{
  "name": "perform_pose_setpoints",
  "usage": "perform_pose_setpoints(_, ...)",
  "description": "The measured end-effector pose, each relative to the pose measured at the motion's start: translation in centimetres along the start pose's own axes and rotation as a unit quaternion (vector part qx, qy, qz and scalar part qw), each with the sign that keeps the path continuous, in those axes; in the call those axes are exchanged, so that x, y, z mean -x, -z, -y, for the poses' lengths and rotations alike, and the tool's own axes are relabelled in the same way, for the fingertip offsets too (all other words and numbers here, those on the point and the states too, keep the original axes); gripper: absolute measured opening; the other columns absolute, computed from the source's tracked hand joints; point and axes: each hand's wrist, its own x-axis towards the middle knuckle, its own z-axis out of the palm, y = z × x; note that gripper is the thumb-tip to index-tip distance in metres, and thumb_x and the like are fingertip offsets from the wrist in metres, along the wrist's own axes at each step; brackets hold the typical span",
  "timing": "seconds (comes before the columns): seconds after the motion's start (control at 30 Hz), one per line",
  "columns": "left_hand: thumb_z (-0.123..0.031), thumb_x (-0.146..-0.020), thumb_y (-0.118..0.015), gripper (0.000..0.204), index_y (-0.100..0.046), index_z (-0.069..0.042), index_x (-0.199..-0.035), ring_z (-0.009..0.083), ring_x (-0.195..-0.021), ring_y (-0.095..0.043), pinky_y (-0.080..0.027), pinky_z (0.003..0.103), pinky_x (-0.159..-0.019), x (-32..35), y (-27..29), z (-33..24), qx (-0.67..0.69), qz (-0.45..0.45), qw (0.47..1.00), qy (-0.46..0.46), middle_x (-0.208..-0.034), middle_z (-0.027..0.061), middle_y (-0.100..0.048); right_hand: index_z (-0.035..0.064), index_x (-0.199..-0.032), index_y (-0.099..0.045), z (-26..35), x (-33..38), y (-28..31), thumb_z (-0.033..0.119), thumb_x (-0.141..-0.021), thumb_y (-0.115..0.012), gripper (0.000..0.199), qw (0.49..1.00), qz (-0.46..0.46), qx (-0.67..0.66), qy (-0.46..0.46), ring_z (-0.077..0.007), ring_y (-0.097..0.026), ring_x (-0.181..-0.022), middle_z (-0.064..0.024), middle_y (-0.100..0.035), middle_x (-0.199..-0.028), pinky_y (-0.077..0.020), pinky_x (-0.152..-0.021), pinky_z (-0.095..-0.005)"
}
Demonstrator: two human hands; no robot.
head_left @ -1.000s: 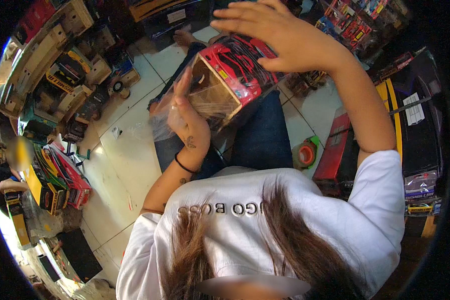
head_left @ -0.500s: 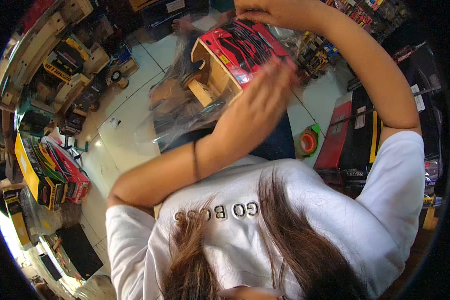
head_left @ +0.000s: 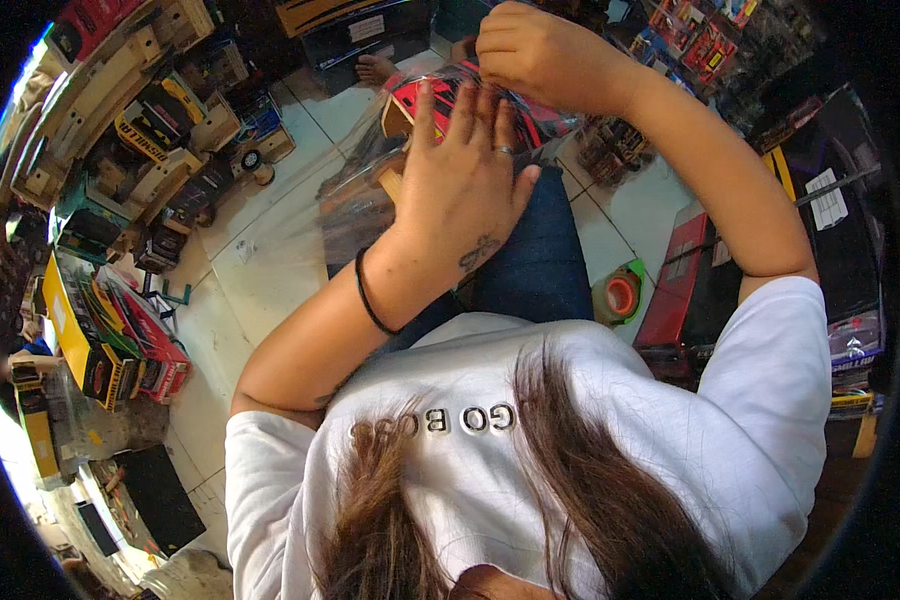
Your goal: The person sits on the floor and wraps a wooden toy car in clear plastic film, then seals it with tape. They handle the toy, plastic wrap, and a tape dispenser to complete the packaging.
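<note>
A red-and-black printed wooden box-like piece [head_left: 398, 120], perhaps a toy truck body, sits over my lap with loose clear plastic film [head_left: 355, 195] around it. My left hand [head_left: 462, 150] lies flat on its top with the fingers spread, covering much of the print. At the far edge, my right hand [head_left: 545, 58] is closed, its fingertips pinching the clear film. A pale wooden strip [head_left: 390, 183] juts from the near open side, partly under the film.
On the floor to the right lies a green tape roll with an orange core [head_left: 622, 294]. Black and red boxes [head_left: 675, 280] stand beyond it. Wooden toy trucks [head_left: 160, 185] line the left, with a yellow-sided one [head_left: 75, 325] nearer. A bare foot or hand [head_left: 375, 70] shows at the far side.
My left hand has swept left and away from me across the top and now rests flat. My right hand has come slightly nearer. The film has shifted, and the box-like piece appears farther away.
</note>
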Motion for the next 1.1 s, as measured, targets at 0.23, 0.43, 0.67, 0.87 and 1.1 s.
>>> perform_pose_setpoints(0.23, -0.033, -0.086, -0.053, 0.043, -0.059, -0.005, -0.119, 0.0277, -0.118, -0.041, -0.030, 0.045, -0.095, 0.6, 0.8, 1.7, -0.017, -0.031, 0.999, -0.016, -0.124, 0.0136, -0.050, 0.0033, -0.074, -0.057, 0.9, 0.2, 0.0, 0.014, -0.076, -0.058, 0.011, 1.000, -0.026, -0.009, -0.011, -0.0248, -0.056, -0.079, -0.0086, -0.057, -0.078, -0.0439, -0.076, -0.0346)
perform_pose_setpoints(0.43, -0.031, -0.082, -0.058, 0.041, -0.061, -0.008, -0.116, 0.0257, -0.116, -0.041, -0.029, 0.043, -0.093, -0.2, 1.3, 1.5, -0.046, -0.026, 0.999, -0.010, -0.119, 0.0108, -0.051, 0.0039, -0.072, -0.057, 1.0, 0.4, 0.2, 0.017, -0.078, -0.058, 0.014, 0.997, -0.032, -0.047, -0.052, -0.0267, -0.056, -0.078, -0.0094, -0.057, -0.076, -0.0427, -0.076, -0.0351)
perform_pose_setpoints(0.67, -0.028, -0.081, -0.059, 0.046, -0.057, 0.000, -0.117, 0.0310, -0.117, -0.048, -0.037, 0.042, -0.099, 1.4, 2.0, -2.3, -0.051, -0.011, 0.992, -0.111, -0.125, 0.0175, -0.052, 0.0046, -0.072, -0.057, 0.8, 0.4, 1.5, 0.019, -0.080, -0.058, 0.017, 0.996, -0.017, -0.049, -0.066, -0.0260, -0.056, -0.079, -0.0085, -0.057, -0.076, -0.0423, -0.075, -0.0352)
perform_pose_setpoints(0.87, -0.034, -0.085, -0.055, 0.051, -0.055, 0.006, -0.118, 0.0343, -0.120, -0.047, -0.029, 0.046, -0.108, 0.7, -0.6, -1.1, -0.043, -0.035, 0.998, -0.038, -0.127, 0.0225, -0.052, 0.0040, -0.078, -0.060, 0.3, 0.0, 1.2, 0.023, -0.081, -0.060, 0.019, 0.996, 0.072, -0.025, -0.052, -0.0259, -0.057, -0.083, -0.0082, -0.060, -0.081, -0.0424, -0.079, -0.0353)
perform_pose_setpoints(1.1, -0.032, -0.086, -0.054, 0.042, -0.059, -0.002, -0.115, 0.0280, -0.120, -0.045, -0.025, 0.052, -0.107, 0.8, 0.1, 0.4, -0.054, -0.023, 0.998, -0.030, -0.124, 0.0131, -0.055, 0.0034, -0.078, -0.063, 2.0, 0.0, -0.9, 0.013, -0.071, -0.060, 0.012, 0.996, 0.046, 0.061, -0.035, -0.0242, -0.056, -0.093, -0.0089, -0.059, -0.088, -0.0433, -0.086, -0.0342)
